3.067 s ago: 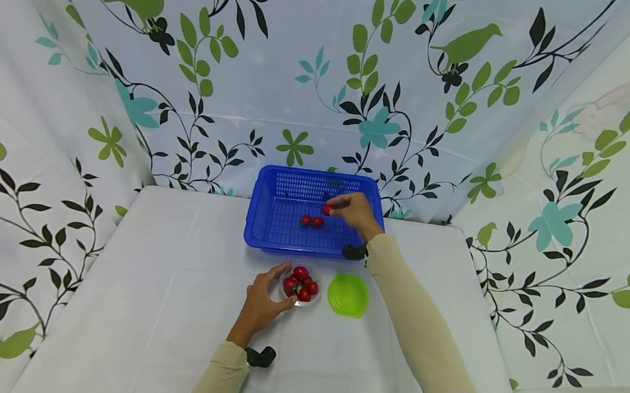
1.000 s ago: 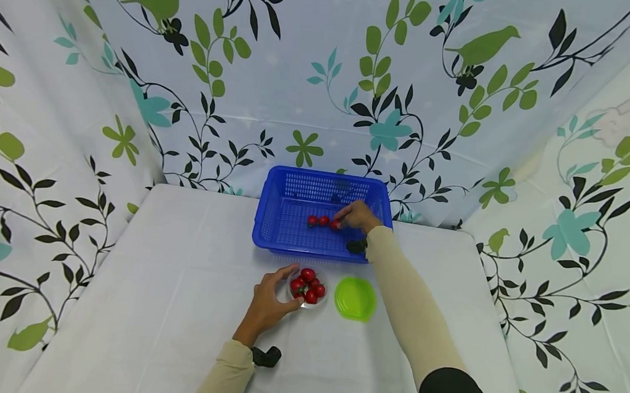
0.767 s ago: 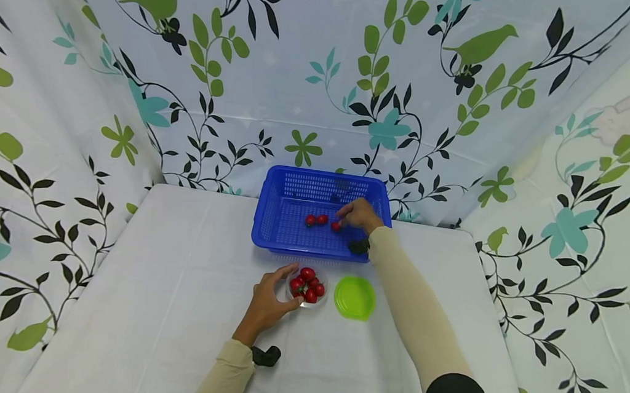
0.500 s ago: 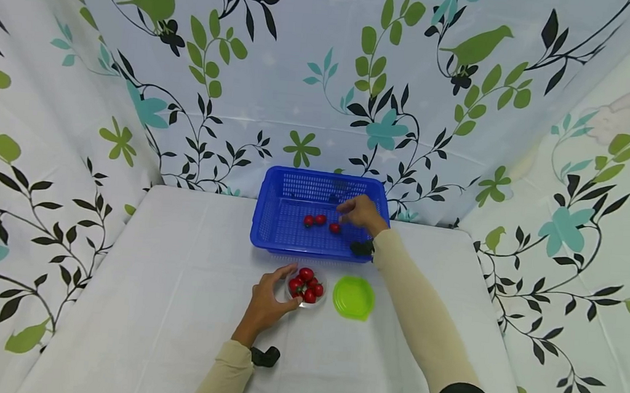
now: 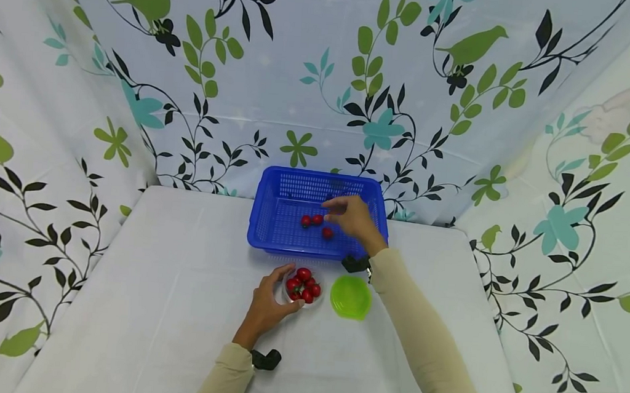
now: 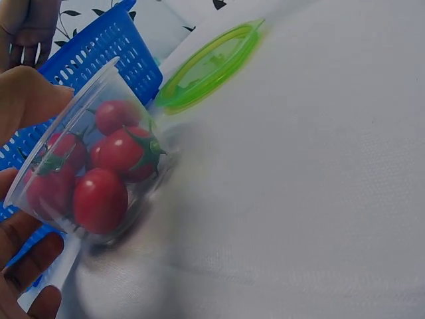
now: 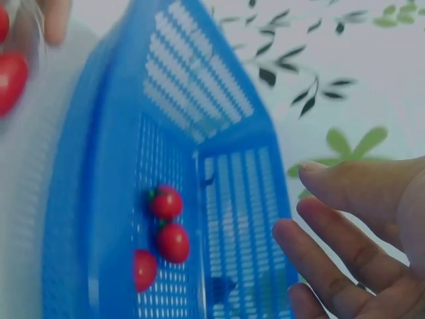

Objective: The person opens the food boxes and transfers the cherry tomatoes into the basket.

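My left hand (image 5: 265, 307) holds a clear plastic cup (image 6: 129, 100), fingers on one side and thumb on the other. Several red cherry tomatoes (image 6: 99, 199) with green stems fill this cup, which stands on the table. Over the blue basket (image 5: 276, 227) hovers my right hand (image 5: 353, 217), fingers loosely extended with nothing between them. Three more tomatoes lie on the basket's floor: two (image 7: 165, 202) side by side and one single tomato (image 5: 327, 233) nearer its front, below the right hand.
A bright green lid (image 5: 351, 298) lies flat on the white table (image 5: 184, 309), just right of the cup. The basket stands behind both, near the patterned curtain (image 5: 280, 70) at the back. Curtains also hang at both sides.
The right hand has lowered a tomato into the basket, let it go beside the other two and risen off it. That tomato has shifted slightly toward the basket's front. The left hand stays at the cup.
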`<state>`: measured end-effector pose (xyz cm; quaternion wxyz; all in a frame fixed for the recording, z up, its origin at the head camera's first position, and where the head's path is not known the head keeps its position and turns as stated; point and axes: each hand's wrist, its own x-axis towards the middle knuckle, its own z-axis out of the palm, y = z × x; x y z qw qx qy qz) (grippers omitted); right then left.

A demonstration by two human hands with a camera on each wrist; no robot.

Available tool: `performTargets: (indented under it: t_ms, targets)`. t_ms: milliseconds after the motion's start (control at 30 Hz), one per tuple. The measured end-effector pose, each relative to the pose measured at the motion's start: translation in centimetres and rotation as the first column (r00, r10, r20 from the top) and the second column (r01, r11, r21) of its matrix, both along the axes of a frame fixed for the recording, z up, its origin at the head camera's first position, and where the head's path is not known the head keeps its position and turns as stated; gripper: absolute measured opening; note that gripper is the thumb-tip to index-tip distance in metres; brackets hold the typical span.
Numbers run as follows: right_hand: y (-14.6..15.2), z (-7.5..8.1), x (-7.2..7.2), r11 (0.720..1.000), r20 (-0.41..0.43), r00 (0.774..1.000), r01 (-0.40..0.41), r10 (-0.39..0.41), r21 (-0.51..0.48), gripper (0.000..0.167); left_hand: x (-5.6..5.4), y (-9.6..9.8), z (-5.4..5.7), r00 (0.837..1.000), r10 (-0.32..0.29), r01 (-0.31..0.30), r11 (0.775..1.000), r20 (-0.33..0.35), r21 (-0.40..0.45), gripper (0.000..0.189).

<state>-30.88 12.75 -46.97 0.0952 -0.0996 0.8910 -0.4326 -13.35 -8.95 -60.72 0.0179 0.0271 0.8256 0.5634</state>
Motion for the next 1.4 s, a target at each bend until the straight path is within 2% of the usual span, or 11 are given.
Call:
performTargets:
  t_ms: [267, 633, 833, 1067, 1200, 1400]
  targets:
    - [-0.6, -0.3, 4.0, 0.994, -0.047, 0.999, -0.013, 0.008, -0.107, 0.029, 0.3, 0.3, -0.2, 0.999, 0.033, -0.034, 0.999, -0.006, -0.017, 0.087]
    - [-0.7, -2.3, 8.8, 0.972, -0.078, 0.996, 0.023, -0.042, -0.234, 0.027, 0.6, 1.0, -0.7, 0.997, 0.076, -0.077, 0.997, -0.026, -0.026, 0.086]
    - [-0.7, -3.4, 11.0, 0.964, -0.088, 0.995, 0.031, -0.056, -0.263, 0.028, 0.8, 1.3, -0.7, 0.995, 0.091, -0.091, 0.996, -0.028, -0.006, 0.087]
    - [-1.4, -4.8, 12.9, 0.967, -0.074, 0.996, 0.032, -0.052, -0.253, 0.028, 0.7, 1.6, -0.7, 0.995, 0.097, -0.097, 0.995, -0.034, 0.012, 0.088]
    - [-2.0, -5.4, 13.6, 0.968, -0.050, 0.997, 0.038, -0.052, -0.249, 0.029, 0.7, 1.7, -0.7, 0.995, 0.098, -0.098, 0.995, -0.012, 0.029, 0.086]
    - [-2.6, -6.5, 14.3, 0.969, 0.006, 0.998, 0.067, -0.068, -0.237, 0.034, 0.7, 1.7, -0.6, 0.995, 0.097, -0.096, 0.994, -0.017, 0.044, 0.086]
